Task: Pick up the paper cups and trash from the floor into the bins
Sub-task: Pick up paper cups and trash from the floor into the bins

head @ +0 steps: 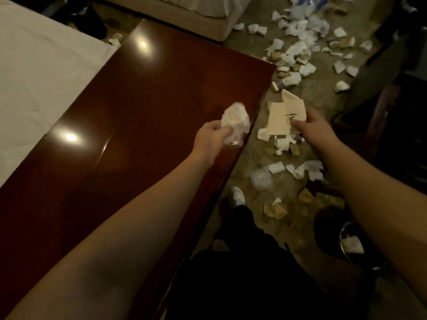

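On my far left lies the white bed sheet (34, 72), then the glossy wooden footboard (143, 116). Over its edge my left hand (211, 138) has its fingers (225, 132) clenched round a crumpled plastic wad (235, 125). To its right, my right hand (310, 125) pinches a flat paper napkin (285, 117) with a small printed mark, held above the floor. Below and beyond, paper cups and scraps (298, 49) litter the carpet (321, 88) in a long trail. The bin (346, 241) sits low at my right, partly behind my forearm, with something white already inside. I judge the risks as these: the light napkin could flutter past the bin's rim if I let go from high up, and the springy plastic may uncurl and slip out.
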